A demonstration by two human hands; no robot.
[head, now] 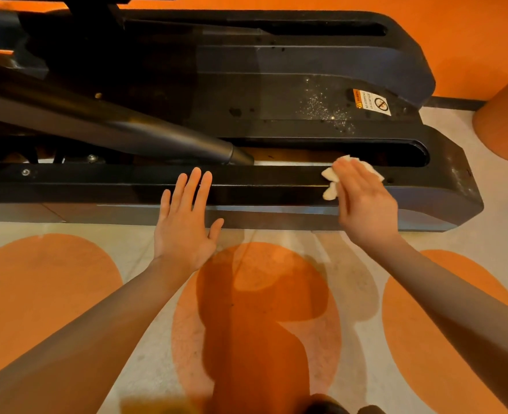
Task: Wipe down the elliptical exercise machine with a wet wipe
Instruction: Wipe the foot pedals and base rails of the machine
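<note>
Your right hand (363,198) presses the crumpled wet wipe (332,182) flat-fingered onto the near rail (261,177) of the elliptical exercise machine (276,85), while your left hand (184,219) hovers released, fingers spread, holding nothing. Because you press the wipe rather than grip it, it could bunch or slip into the slot (396,152) just behind. The dust patch (321,106) near the warning sticker (372,102) could easily get missed.

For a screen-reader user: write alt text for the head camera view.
A person's right hand presses a white wet wipe onto the near black rail of an elliptical machine, while the left hand rests flat and open further left on the same rail. A dusty patch and a warning sticker show behind, above an orange-and-white patterned floor.
</note>
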